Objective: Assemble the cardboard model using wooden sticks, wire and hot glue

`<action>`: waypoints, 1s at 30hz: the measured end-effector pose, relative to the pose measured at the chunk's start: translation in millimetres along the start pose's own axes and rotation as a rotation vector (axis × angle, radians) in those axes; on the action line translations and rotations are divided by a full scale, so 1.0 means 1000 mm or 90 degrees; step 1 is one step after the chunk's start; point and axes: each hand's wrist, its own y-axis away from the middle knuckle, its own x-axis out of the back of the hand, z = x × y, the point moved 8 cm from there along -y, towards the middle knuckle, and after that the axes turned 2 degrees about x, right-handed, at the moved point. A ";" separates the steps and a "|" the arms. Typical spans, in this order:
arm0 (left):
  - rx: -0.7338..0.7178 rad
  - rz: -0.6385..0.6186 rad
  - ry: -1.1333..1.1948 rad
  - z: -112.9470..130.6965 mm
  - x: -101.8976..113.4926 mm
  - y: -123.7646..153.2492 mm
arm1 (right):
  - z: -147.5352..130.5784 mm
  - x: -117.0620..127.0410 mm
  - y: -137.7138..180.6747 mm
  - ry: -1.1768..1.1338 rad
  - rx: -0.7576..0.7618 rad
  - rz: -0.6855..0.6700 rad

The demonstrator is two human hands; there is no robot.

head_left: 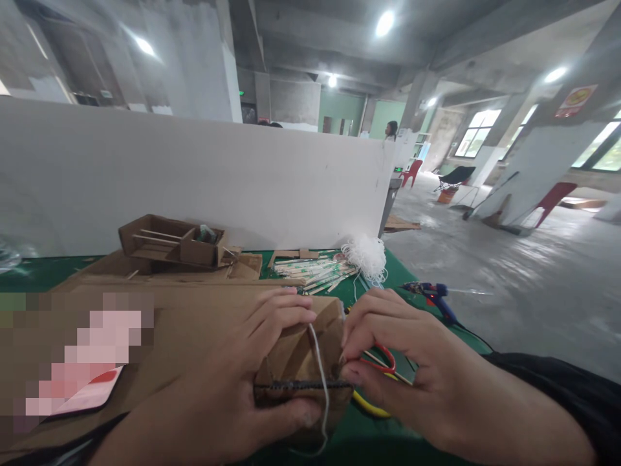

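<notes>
Currently we steady a small cardboard box (286, 366) over the worktop (398, 268) with our left hand (272, 353), its fingers bent over the box and its thumb across the near wall. A white string (321, 375) runs from by those fingertips down over that wall. At the box's right side, our right hand (402, 356) has thumb and forefinger drawn close together; we cannot tell what they pinch. Farther off lie a glue gun (435, 296), a string bundle (366, 259) and thin sticks (310, 270).
</notes>
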 end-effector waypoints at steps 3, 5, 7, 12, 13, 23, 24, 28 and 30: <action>-0.001 0.009 -0.001 0.001 0.001 0.000 | 0.001 0.000 0.000 0.002 -0.002 -0.012; -0.001 0.018 0.000 0.000 0.002 0.000 | 0.001 0.000 -0.001 0.004 -0.002 -0.013; -0.001 0.023 0.003 -0.001 0.001 0.000 | 0.001 0.000 -0.001 0.006 0.000 -0.014; 0.000 0.010 -0.003 -0.001 0.000 0.000 | -0.002 0.001 0.000 0.015 0.009 -0.006; -0.001 0.006 -0.005 0.000 0.000 0.000 | -0.002 0.001 -0.001 0.016 0.008 -0.004; 0.009 0.003 -0.001 -0.001 -0.001 0.000 | -0.003 0.001 0.001 0.022 0.001 0.021; 0.012 0.000 0.000 -0.002 -0.002 0.001 | -0.003 0.001 0.001 0.022 0.002 0.024; 0.015 -0.005 0.006 -0.003 -0.003 0.001 | -0.001 0.000 0.002 0.018 0.002 0.027; 0.016 -0.005 0.008 -0.004 -0.003 0.001 | 0.001 -0.001 0.003 0.019 -0.001 0.027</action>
